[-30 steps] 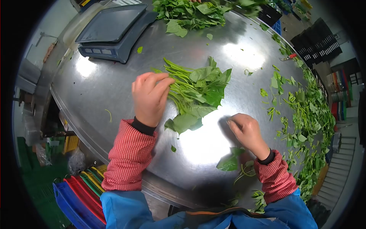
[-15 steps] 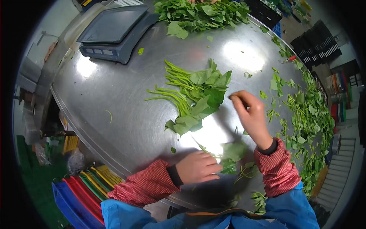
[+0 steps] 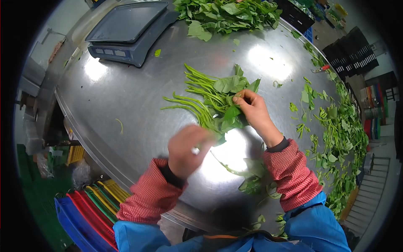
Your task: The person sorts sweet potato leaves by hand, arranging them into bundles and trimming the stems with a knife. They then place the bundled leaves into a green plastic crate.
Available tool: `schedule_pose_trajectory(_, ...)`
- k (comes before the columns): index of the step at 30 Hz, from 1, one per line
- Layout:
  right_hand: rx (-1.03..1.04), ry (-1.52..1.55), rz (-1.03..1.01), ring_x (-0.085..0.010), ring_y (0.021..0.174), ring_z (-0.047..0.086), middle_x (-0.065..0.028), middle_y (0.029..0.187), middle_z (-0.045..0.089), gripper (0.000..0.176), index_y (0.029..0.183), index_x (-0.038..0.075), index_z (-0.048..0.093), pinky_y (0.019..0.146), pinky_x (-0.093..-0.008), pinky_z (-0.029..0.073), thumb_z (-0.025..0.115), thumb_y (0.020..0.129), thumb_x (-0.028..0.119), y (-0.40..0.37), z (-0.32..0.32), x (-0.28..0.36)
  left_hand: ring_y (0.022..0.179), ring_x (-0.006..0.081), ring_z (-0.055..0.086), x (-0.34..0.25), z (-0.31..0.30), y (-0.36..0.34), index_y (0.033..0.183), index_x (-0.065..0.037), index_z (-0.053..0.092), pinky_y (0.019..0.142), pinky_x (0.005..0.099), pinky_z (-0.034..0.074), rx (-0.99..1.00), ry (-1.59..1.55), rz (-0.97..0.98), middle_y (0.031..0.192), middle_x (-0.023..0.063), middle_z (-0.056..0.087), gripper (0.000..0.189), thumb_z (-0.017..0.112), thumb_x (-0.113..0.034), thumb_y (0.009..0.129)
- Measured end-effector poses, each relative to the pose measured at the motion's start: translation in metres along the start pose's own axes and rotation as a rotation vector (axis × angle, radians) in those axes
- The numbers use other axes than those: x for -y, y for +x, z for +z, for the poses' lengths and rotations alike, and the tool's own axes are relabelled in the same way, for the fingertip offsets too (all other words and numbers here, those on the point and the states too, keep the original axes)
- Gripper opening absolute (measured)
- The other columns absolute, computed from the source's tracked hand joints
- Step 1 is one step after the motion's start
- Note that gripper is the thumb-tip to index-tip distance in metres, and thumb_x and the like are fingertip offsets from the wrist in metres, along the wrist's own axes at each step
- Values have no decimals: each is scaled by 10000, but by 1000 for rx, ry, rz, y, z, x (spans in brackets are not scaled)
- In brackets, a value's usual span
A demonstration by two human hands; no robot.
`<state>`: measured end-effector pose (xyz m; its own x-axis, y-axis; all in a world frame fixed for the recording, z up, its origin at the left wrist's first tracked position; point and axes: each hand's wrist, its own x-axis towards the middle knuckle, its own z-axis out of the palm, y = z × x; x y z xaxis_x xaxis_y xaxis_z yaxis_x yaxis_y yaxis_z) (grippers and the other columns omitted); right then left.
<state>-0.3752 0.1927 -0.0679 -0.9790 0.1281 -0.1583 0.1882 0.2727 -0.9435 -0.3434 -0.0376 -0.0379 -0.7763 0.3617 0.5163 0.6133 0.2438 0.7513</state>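
A bunch of leafy greens (image 3: 205,90) lies mid-table, long stems pointing left and broad leaves to the right. At its leafy end, my right hand (image 3: 254,110) has thumb and fingertips pinched on a leaf. My left hand (image 3: 189,147), smeared by motion, is just below the stems; its fingers are too blurred to show whether they hold anything. Closer to my body, a few loose leafy sprigs (image 3: 251,185) rest on the metal table (image 3: 138,138).
A grey scale (image 3: 130,31) stands at the back left, beside a large heap of greens (image 3: 226,17). Scattered greens (image 3: 340,138) line the right edge, near a red-handled tool (image 3: 325,67). Coloured crates (image 3: 88,210) stand below the table at left.
My right hand has moved left onto the bunch's leaves. My left hand has risen from the loose sprigs towards the stems.
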Motion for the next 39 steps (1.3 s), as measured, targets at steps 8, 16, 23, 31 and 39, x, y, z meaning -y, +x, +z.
schedule_pose_trajectory(8, 58, 290, -53, -46, 729, 508, 32, 798, 576, 95, 901, 25, 591, 659, -202, 420, 593, 905, 120, -6, 4, 16, 887, 276, 536, 49, 35, 58, 948, -65, 670, 802, 375, 439, 120, 232, 15, 954, 66, 599, 245, 651, 20, 718)
schedule_pose_trajectory(16, 2, -457, -323, -220, 669, 573, -85, 728, 549, 216, 861, 36, 569, 601, -327, 452, 690, 781, 196, -13, 5, 18, 868, 272, 536, 65, 51, 47, 856, -44, 657, 750, 358, 465, 205, 278, 46, 964, 50, 607, 192, 686, -10, 669)
schedule_pose_trajectory(23, -95, -931, -587, -284, 682, 591, -96, 726, 585, 153, 736, 69, 548, 586, -379, 464, 681, 687, 126, -21, 17, 32, 810, 258, 559, 67, 54, 43, 825, -29, 645, 709, 350, 473, 123, 248, 69, 902, 45, 621, 148, 685, -21, 683)
schedule_pose_trajectory(31, -233, -994, -722, -241, 646, 568, -59, 655, 534, 113, 713, 90, 564, 561, -362, 427, 659, 658, 115, -20, 19, 29, 782, 245, 556, 67, 57, 40, 790, -55, 635, 705, 350, 467, 118, 250, 65, 864, 27, 605, 111, 674, -46, 686)
schedule_pose_trajectory(39, -332, -97, -288, -174, 655, 578, -109, 757, 604, 115, 921, 39, 598, 606, -277, 456, 595, 826, 104, -51, -23, 26, 887, 212, 589, 68, 40, 37, 1008, -57, 629, 770, 309, 463, -37, 84, -118, 1007, 80, 628, 246, 664, -37, 766)
